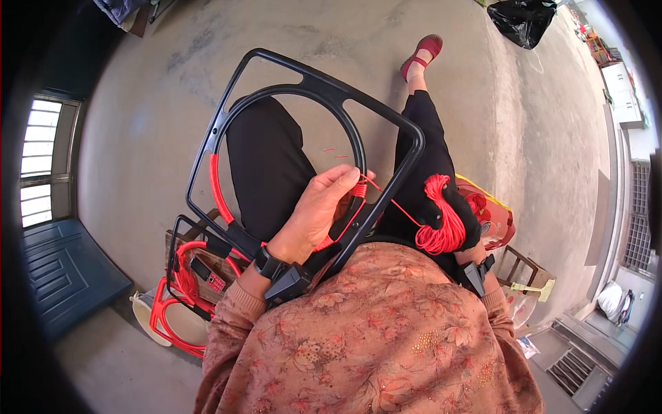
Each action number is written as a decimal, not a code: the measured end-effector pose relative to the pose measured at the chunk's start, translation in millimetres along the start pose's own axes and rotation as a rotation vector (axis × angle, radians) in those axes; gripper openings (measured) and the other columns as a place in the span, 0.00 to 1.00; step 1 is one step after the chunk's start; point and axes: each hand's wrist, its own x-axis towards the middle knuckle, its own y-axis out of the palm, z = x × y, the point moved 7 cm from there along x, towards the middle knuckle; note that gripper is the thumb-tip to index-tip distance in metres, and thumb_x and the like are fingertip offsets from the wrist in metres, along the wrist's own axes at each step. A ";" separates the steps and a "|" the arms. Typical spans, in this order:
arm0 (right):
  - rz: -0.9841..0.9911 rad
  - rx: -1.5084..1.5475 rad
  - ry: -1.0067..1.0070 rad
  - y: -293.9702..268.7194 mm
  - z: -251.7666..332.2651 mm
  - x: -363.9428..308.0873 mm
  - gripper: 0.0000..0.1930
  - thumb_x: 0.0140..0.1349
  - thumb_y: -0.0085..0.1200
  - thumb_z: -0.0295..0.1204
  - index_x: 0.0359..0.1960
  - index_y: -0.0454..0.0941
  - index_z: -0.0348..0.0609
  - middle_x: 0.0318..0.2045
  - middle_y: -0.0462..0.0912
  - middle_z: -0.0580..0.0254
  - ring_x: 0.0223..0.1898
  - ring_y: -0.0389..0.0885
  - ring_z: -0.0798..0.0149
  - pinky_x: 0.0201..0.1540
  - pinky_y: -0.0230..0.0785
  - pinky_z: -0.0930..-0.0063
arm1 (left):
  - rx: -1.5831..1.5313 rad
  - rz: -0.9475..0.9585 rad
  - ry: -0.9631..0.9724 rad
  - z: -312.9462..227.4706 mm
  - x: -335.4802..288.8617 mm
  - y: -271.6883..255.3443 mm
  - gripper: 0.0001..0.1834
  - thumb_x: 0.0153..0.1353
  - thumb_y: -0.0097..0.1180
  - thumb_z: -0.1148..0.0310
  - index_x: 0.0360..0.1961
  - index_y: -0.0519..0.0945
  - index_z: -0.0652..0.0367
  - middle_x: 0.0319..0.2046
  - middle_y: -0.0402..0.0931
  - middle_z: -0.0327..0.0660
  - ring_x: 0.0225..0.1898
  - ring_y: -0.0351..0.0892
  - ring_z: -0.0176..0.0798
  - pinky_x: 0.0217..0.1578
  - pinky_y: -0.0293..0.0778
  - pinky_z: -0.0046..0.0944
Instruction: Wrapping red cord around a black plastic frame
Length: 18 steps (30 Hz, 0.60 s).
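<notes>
Prob. a home rm or small home workshop, can't tell which for sure: bare concrete floor (165, 138), blue panelled door (76, 272) and bright barred window (41, 152) on the L, white cabinet (620, 90) and black plastic bag (522, 21) at upper R, plus seated handwork w/ a black frame (321, 81) & red cord (448, 234).
</notes>
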 end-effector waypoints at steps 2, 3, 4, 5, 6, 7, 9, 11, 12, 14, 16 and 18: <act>0.038 -0.101 -0.016 6.4 4.0 -5.0 0.25 0.61 0.51 0.34 0.59 0.66 0.39 0.57 0.71 0.53 0.60 0.67 0.56 0.62 0.58 0.66 | 0.017 0.002 -0.020 7.2 0.3 -10.1 0.10 0.66 0.51 0.68 0.38 0.78 0.64 0.32 0.77 0.34 0.32 0.76 0.25 0.36 0.77 0.27; 0.038 -0.100 -0.008 6.0 10.3 -4.8 0.25 0.61 0.51 0.34 0.59 0.66 0.39 0.57 0.71 0.53 0.60 0.67 0.56 0.62 0.58 0.66 | 0.013 0.039 -0.014 10.7 1.2 -15.7 0.09 0.65 0.51 0.69 0.37 0.78 0.64 0.31 0.78 0.35 0.32 0.77 0.26 0.35 0.77 0.27; -0.024 0.017 0.088 -2.3 4.9 -4.0 0.24 0.61 0.51 0.35 0.58 0.67 0.40 0.56 0.71 0.53 0.59 0.68 0.56 0.61 0.59 0.66 | 0.008 0.075 -0.008 12.5 1.4 -17.8 0.08 0.64 0.51 0.71 0.37 0.78 0.64 0.31 0.78 0.36 0.32 0.77 0.26 0.35 0.77 0.28; -0.085 0.132 0.184 -9.8 -0.1 6.5 0.24 0.61 0.51 0.35 0.57 0.67 0.40 0.55 0.72 0.53 0.58 0.69 0.56 0.60 0.60 0.66 | 0.006 0.077 -0.014 13.6 0.4 -16.9 0.08 0.64 0.51 0.71 0.37 0.78 0.64 0.31 0.78 0.36 0.32 0.77 0.26 0.35 0.77 0.28; -0.146 0.249 0.275 -14.2 -2.8 17.4 0.23 0.61 0.51 0.35 0.57 0.68 0.40 0.54 0.73 0.53 0.57 0.70 0.56 0.59 0.61 0.66 | 0.002 0.056 -0.029 13.9 -0.8 -15.3 0.07 0.64 0.51 0.72 0.36 0.78 0.64 0.30 0.78 0.36 0.31 0.78 0.27 0.35 0.77 0.28; -0.210 0.365 0.367 -20.6 -10.0 41.2 0.23 0.61 0.52 0.35 0.56 0.69 0.40 0.53 0.74 0.53 0.55 0.71 0.56 0.58 0.62 0.66 | -0.001 0.039 -0.044 14.2 -0.7 -12.8 0.06 0.63 0.52 0.73 0.35 0.78 0.64 0.30 0.78 0.37 0.31 0.78 0.27 0.35 0.77 0.28; -0.333 0.596 0.540 -25.7 -11.8 51.0 0.22 0.61 0.52 0.36 0.55 0.70 0.40 0.51 0.75 0.53 0.53 0.72 0.55 0.57 0.64 0.65 | -0.008 0.025 -0.047 13.2 -1.0 -11.7 0.06 0.63 0.51 0.73 0.35 0.78 0.64 0.29 0.79 0.37 0.30 0.78 0.27 0.35 0.77 0.28; -0.457 0.829 0.710 -36.2 -26.5 53.8 0.21 0.60 0.53 0.36 0.53 0.71 0.40 0.48 0.76 0.53 0.51 0.74 0.55 0.55 0.66 0.65 | -0.013 0.012 -0.048 12.7 -1.1 -11.5 0.06 0.63 0.51 0.73 0.34 0.78 0.64 0.29 0.79 0.37 0.30 0.78 0.27 0.35 0.77 0.28; -0.518 0.946 0.793 -39.6 -29.0 20.8 0.20 0.60 0.53 0.37 0.52 0.72 0.40 0.47 0.77 0.53 0.50 0.75 0.55 0.54 0.67 0.65 | -0.028 0.007 -0.048 12.3 -1.3 -11.4 0.06 0.63 0.51 0.73 0.34 0.78 0.65 0.29 0.78 0.37 0.29 0.78 0.27 0.34 0.77 0.28; -0.647 1.183 0.958 -54.5 -52.7 48.0 0.20 0.60 0.53 0.37 0.51 0.73 0.41 0.45 0.78 0.53 0.47 0.77 0.55 0.52 0.69 0.65 | -0.039 0.009 -0.044 10.0 -1.2 -11.3 0.06 0.63 0.51 0.73 0.34 0.78 0.65 0.29 0.78 0.37 0.29 0.78 0.27 0.33 0.77 0.28; -0.783 1.422 1.117 -46.4 -36.1 33.7 0.19 0.60 0.54 0.38 0.49 0.74 0.41 0.43 0.80 0.53 0.45 0.79 0.55 0.50 0.71 0.65 | -0.011 0.043 -0.083 10.3 -2.1 -10.0 0.07 0.64 0.51 0.72 0.34 0.78 0.65 0.29 0.78 0.38 0.28 0.78 0.27 0.32 0.78 0.27; -0.516 1.164 0.648 -38.3 -60.0 75.4 0.15 0.61 0.56 0.35 0.45 0.77 0.39 0.35 0.81 0.61 0.37 0.80 0.65 0.41 0.72 0.75 | 0.028 0.066 -0.090 12.7 -1.5 -6.2 0.08 0.64 0.51 0.72 0.34 0.78 0.65 0.28 0.78 0.38 0.27 0.79 0.27 0.31 0.78 0.27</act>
